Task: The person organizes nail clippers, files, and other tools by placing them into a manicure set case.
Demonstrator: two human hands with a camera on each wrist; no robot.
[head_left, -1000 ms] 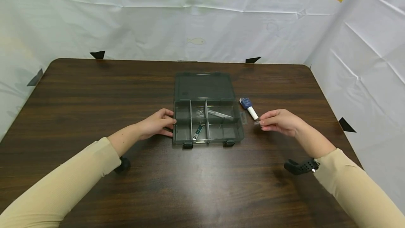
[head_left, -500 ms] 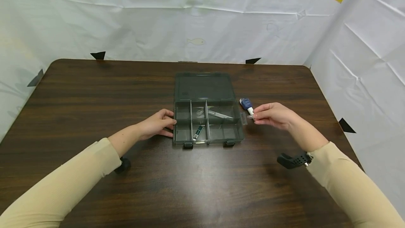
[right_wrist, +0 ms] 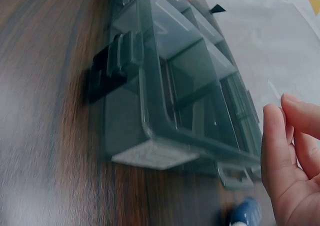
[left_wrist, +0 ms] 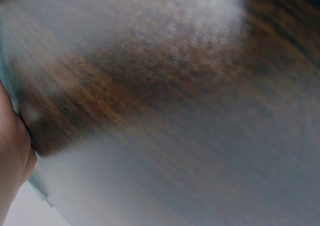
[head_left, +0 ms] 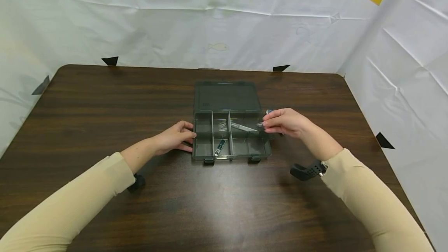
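A dark see-through compartment box [head_left: 199, 153] lies open mid-table, its lid [head_left: 226, 96] flat behind it. My left hand [head_left: 175, 136] rests against the box's left wall with fingers touching it. My right hand [head_left: 284, 121] pinches a small clear piece [head_left: 260, 125] at its fingertips, over the box's right rear compartment. In that compartment lies a silver tool [head_left: 243, 127]. A small silver-and-teal item [head_left: 219, 147] sits in a front compartment. In the right wrist view the box [right_wrist: 175, 96] and its black latch [right_wrist: 112, 68] are close, with my fingers [right_wrist: 280, 151] at the right edge.
A blue-and-white item [head_left: 268, 111] lies right of the box, mostly hidden by my right hand; its blue end [right_wrist: 245, 213] shows in the right wrist view. The left wrist view shows blurred table wood [left_wrist: 175, 111]. White sheeting walls the table's back and right sides.
My right hand has carried the clear piece leftward and away from me, from the table right of the box to above its right compartment. The left hand has stayed put.
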